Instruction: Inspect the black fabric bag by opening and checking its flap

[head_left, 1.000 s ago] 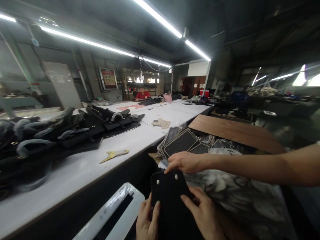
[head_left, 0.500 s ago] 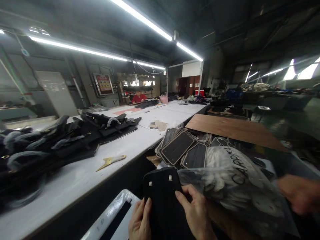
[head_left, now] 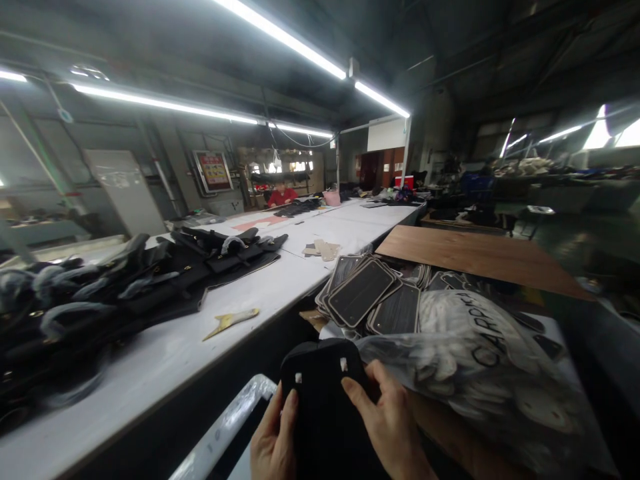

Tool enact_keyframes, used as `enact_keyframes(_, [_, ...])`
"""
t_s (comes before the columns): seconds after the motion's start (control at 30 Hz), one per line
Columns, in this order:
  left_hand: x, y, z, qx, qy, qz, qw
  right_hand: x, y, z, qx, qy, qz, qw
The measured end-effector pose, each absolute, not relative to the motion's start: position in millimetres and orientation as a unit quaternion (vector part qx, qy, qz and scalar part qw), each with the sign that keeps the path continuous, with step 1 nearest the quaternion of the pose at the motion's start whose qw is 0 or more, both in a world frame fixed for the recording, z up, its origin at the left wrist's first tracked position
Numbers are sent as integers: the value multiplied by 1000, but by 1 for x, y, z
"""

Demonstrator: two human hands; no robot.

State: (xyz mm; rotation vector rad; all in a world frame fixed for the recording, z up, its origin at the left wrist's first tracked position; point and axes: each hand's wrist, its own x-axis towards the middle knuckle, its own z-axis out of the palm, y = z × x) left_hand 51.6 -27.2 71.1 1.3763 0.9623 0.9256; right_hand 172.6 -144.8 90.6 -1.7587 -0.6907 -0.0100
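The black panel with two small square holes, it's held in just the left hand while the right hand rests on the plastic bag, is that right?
Not quite. The head view shows both hands on the black panel: the left hand grips its left edge and the right hand holds its right side, not resting on the plastic bag beside it.

Dim hall, glaring ceiling tubes (head_left: pixel 280 33), edges warped.

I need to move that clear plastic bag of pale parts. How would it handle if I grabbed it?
The plastic bag looks floppy: its film is wrinkled and slumps over the contents. Probably slippery, since the film shines. The loose pieces inside would likely shift, so it may sag from one grip.
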Motion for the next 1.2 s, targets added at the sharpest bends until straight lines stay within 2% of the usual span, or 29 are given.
enact_keyframes(0.33, [35,-11,72,525,395,418,627,157,-131,93,-723,-364,-106,577])
enact_keyframes(0.57, [37,-24,84,502,403,409,647,169,-130,96,-732,-386,-31,561])
enact_keyframes(0.73, [46,-21,75,488,409,402,657,184,-127,96,-726,-402,-73,554])
enact_keyframes(0.97, [61,-9,76,550,348,405,641,204,-133,87,-725,-417,-40,547])
enact_keyframes(1.1, [70,4,98,606,252,346,670,211,-135,91,-746,-423,21,515])
enact_keyframes(1.2, [74,13,105,621,242,297,683,214,-134,94,-762,-421,54,489])
